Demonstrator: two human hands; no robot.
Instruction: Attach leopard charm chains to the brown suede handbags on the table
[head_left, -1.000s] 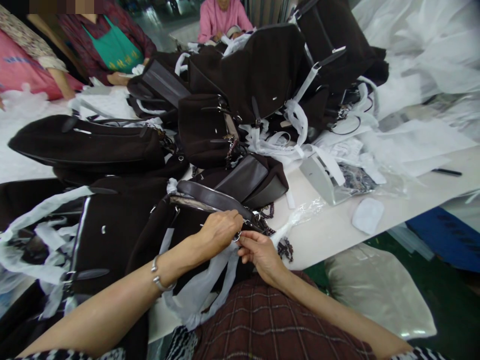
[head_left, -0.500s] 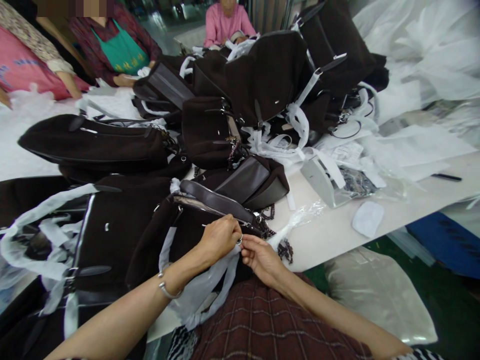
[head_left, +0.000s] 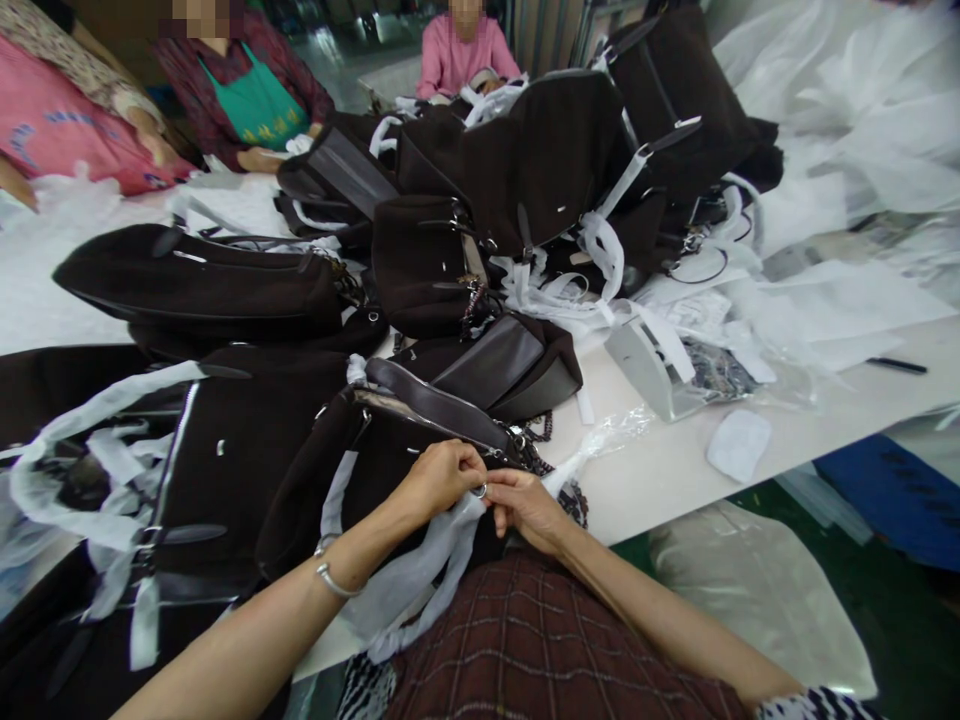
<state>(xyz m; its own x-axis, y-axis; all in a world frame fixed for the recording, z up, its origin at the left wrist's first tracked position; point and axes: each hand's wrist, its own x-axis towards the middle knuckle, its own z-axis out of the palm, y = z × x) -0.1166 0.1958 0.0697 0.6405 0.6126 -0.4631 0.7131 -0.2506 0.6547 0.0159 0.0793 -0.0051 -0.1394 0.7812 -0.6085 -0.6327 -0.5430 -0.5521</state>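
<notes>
L hand (head_left: 441, 478) at ring (head_left: 480, 491), dk bag (head_left: 391, 440) open

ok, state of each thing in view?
Left hand: fingers bent at metal ring, grip partly hidden
Right hand: fingertips at the ring, grip partly hidden
Bag beside hands: mouth open, lining showing
Bag at lower left: handle wrapped in white
Bracelet: worn
Dark stick: lying flat
White pad: lying flat
</notes>
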